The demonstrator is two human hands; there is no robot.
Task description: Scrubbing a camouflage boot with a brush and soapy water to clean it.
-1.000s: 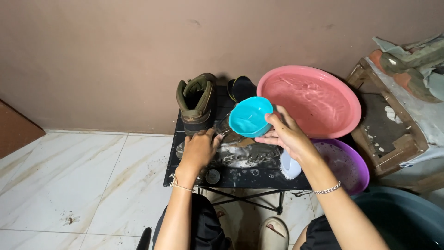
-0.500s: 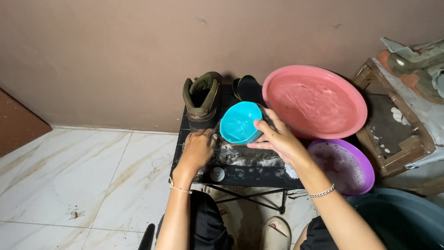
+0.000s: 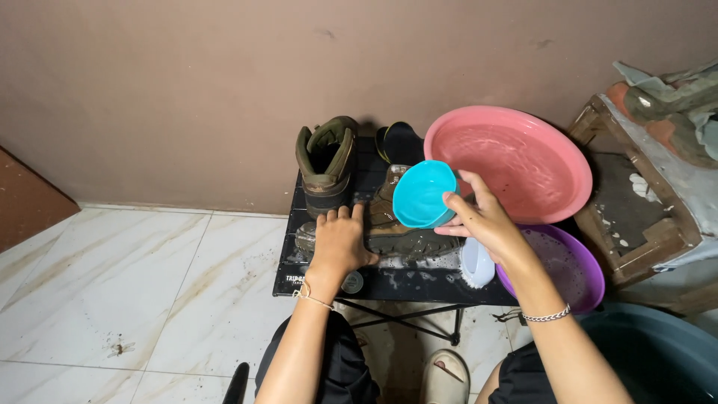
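Observation:
My right hand [image 3: 482, 221] holds a small turquoise bowl [image 3: 422, 193] tilted over a brown boot [image 3: 396, 230] that lies on its side on a small black folding table [image 3: 389, 284]. My left hand [image 3: 340, 243] presses down on the boot's heel end. A second olive-brown boot [image 3: 327, 161] stands upright at the back of the table. Suds and water cover the tabletop by the lying boot.
A pink basin [image 3: 516, 161] of water sits at the table's right rear, a purple basin [image 3: 565, 262] with suds below it. A white scrub brush [image 3: 476, 263] lies on the table edge. A dark sandal [image 3: 400, 142], a wooden crate [image 3: 643, 202] and a dark tub [image 3: 658, 352] stand nearby.
The turquoise bowl has moved left from the pink basin and tipped over the lying boot. My left hand has stayed on the boot.

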